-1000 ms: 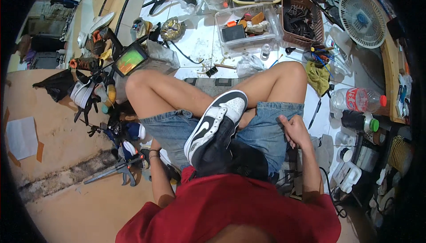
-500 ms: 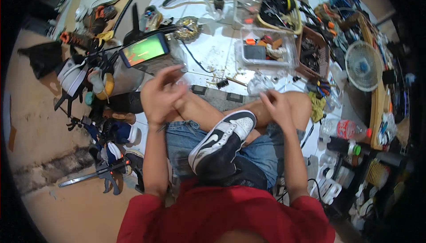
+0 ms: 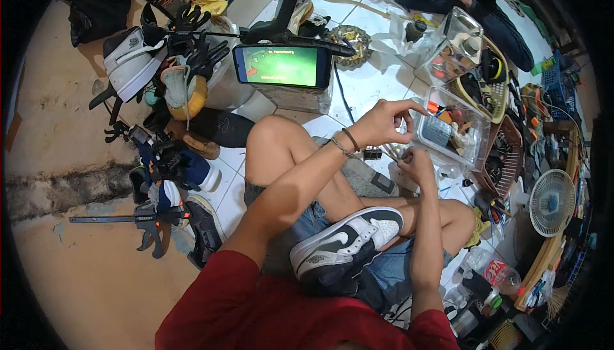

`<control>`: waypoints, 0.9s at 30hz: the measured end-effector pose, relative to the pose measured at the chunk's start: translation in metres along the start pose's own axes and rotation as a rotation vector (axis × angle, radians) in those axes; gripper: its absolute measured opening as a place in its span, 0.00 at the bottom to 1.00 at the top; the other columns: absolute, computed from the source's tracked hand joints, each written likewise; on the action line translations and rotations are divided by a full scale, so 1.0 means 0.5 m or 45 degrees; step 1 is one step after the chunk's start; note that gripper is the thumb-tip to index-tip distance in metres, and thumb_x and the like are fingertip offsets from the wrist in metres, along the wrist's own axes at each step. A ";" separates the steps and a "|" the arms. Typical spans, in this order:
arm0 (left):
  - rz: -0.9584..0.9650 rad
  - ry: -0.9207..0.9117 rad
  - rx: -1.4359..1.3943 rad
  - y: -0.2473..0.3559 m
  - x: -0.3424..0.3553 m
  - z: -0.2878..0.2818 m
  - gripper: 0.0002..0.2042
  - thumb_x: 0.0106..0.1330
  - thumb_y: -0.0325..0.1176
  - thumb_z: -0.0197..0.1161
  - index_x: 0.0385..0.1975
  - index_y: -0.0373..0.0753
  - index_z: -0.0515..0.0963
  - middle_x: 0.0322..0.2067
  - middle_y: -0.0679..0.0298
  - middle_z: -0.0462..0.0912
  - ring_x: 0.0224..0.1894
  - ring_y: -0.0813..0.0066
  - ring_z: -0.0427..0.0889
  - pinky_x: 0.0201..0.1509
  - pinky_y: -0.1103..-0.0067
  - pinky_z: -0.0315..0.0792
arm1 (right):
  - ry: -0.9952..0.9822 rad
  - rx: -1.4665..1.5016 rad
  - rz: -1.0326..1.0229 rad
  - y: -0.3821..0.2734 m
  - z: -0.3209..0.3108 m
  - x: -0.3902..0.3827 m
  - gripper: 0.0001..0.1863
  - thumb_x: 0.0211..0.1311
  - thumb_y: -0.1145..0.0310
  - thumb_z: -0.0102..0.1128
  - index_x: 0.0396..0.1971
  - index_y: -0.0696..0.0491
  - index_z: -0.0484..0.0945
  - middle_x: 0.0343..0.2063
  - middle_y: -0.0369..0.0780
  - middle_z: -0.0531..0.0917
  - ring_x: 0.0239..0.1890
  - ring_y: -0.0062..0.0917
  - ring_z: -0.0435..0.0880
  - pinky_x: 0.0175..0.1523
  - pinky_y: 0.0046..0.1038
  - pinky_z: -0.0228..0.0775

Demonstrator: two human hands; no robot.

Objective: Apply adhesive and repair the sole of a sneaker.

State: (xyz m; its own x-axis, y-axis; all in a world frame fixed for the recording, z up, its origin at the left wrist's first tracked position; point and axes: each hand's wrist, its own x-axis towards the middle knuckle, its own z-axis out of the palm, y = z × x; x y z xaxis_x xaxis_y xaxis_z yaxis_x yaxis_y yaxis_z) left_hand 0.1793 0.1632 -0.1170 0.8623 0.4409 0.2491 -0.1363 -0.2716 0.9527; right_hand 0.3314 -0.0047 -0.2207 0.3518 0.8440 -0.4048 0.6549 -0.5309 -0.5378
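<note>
My left hand [image 3: 393,123] is raised beside a clear plastic box [image 3: 473,145]. Its index finger is stretched out, and the other fingers curl toward the thumb around something too small to make out. Lower and to the right, my right hand [image 3: 416,166] has its fingers pinched together; anything in them is hidden. A black and white sneaker [image 3: 342,248] lies on my lap across my crossed legs. Beyond my left forearm, a phone [image 3: 281,65] showing a green screen rests sideways on a box [image 3: 294,101].
Shoes [image 3: 131,69] and clamps [image 3: 150,222] crowd the left. A brown basket [image 3: 502,158], a fan [image 3: 550,203] and a plastic bottle [image 3: 492,270] line the right. Another person [image 3: 486,37] sits at the upper right beside baskets and containers.
Both my hands have risen from beside my lap and moved forward toward the plastic box, fingers now more curled. The view has swung, bringing the other person further into view at the top right.
</note>
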 end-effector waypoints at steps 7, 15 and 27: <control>-0.121 0.294 -0.018 -0.056 0.026 -0.020 0.13 0.53 0.25 0.65 0.41 0.39 0.80 0.22 0.71 0.80 0.26 0.91 0.73 0.28 0.88 0.64 | 0.212 0.457 -0.331 -0.031 -0.055 -0.027 0.11 0.50 0.67 0.63 0.25 0.58 0.72 0.15 0.38 0.74 0.19 0.20 0.73 0.28 0.27 0.69; 0.080 0.890 0.673 -0.162 0.250 -0.070 0.33 0.42 0.36 0.73 0.52 0.39 0.68 0.45 0.54 0.73 0.48 0.59 0.72 0.50 0.68 0.68 | 0.136 1.134 -0.242 -0.045 -0.046 -0.032 0.17 0.72 0.59 0.48 0.37 0.58 0.78 0.24 0.38 0.82 0.20 0.17 0.78 0.24 0.19 0.69; -0.305 0.584 0.737 -0.297 0.422 -0.076 0.31 0.39 0.43 0.75 0.46 0.42 0.71 0.40 0.52 0.83 0.43 0.52 0.82 0.48 0.66 0.75 | -0.159 1.340 -0.259 -0.035 -0.037 -0.017 0.22 0.73 0.56 0.45 0.32 0.58 0.80 0.21 0.35 0.81 0.22 0.14 0.76 0.27 0.18 0.69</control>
State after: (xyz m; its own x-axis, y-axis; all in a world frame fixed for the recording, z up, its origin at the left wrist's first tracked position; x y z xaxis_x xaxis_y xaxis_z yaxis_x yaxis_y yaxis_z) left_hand 0.3630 0.3292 -0.1992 0.5309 0.8197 0.2150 0.4138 -0.4721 0.7784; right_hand 0.3294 -0.0010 -0.1942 0.1916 0.9417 -0.2764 -0.2313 -0.2304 -0.9452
